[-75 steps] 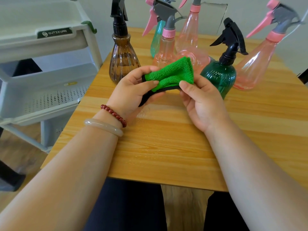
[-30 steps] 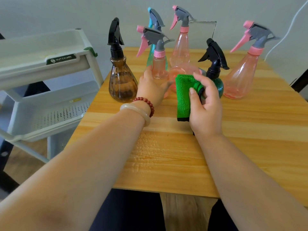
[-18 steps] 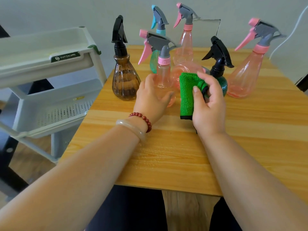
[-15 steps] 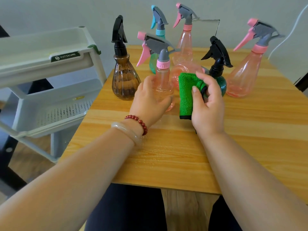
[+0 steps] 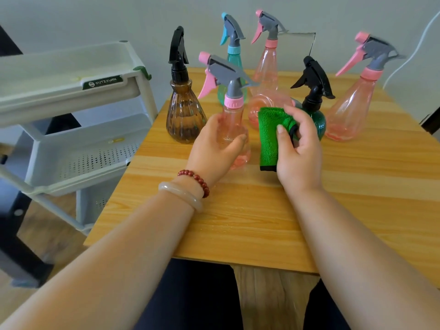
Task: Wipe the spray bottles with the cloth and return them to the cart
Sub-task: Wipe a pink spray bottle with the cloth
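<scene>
One pink bottle (image 5: 232, 125), probably light, thin-walled and slick, is at the front of the cluster on the tabletop (image 5: 262, 222), the left hand (image 5: 214, 151) gripping its belly, the firmest hold, while the right hand (image 5: 300, 153) clutches the soft folded cloth (image 5: 270, 134) just beside it.
</scene>
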Demonstrator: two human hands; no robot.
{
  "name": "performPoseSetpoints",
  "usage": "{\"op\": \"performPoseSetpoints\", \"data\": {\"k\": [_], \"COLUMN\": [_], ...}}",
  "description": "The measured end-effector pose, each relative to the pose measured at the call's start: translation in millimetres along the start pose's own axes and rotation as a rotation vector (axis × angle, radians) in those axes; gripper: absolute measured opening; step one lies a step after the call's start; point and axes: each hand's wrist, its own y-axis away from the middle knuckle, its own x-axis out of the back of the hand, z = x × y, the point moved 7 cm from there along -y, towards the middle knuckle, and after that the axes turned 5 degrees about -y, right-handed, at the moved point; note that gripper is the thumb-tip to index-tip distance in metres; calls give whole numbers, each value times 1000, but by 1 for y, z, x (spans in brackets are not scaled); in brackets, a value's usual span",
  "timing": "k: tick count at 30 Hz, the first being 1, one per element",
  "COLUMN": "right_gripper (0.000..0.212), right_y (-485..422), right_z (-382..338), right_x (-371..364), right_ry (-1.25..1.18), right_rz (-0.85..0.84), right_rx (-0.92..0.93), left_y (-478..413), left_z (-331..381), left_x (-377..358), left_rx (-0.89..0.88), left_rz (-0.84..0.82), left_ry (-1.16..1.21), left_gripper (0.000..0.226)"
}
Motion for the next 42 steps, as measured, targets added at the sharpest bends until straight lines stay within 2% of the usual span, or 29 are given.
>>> {"op": "performPoseSetpoints", "data": {"k": [3, 7, 9, 13, 18, 20, 22, 24, 27, 31, 35, 39, 42], "right_gripper": [35, 35, 33, 30, 28, 28, 28, 30, 30, 24, 23, 36, 35], "right_y": [-3, -13, -17, -28, -50, -59, -66, -72, -78, -84, -84, -78, -72], "right_z": [-13, -33, -44, -65, -79, -89, -96, -103, -108, -107, -113, -110, -110], "right_x": [-1, 0, 0, 3, 8, -1, -12, -18, -20, -19, -23, -39, -45], "right_ry": [-20, -45, -65, -55, -124, -114, -103, -91, -73, -47, 51, 211, 277], "right_rz": [-15, 18, 29, 82, 161, 90, -11, -88, -151, -192, -240, -367, -329], "right_rx": [23, 52, 73, 122, 121, 133, 136, 170, 227, 263, 317, 338, 402], "left_y": [5, 6, 2, -17, -30, -33, -34, -31, -26, -14, -2, -4, -6], "left_z": [3, 13, 21, 43, 53, 50, 47, 50, 54, 52, 55, 59, 57], "left_x": [14, 46, 56, 57, 44, 41, 38, 36, 36, 44, 50, 59, 60], "left_rx": [30, -7, -49, -137, -104, -99, -123, -180, -257, -187, -184, -151, -156], "left_rz": [54, 308, 369, 298, 215, 222, 184, 119, 10, -39, 72, 204, 242], "left_ry": [58, 121, 116, 10, -9, 21, 129, 142, 56, 259, 413, 419, 389], "left_gripper": [79, 93, 96, 91, 109, 103, 85, 65, 68, 66, 66, 35, 31]}}
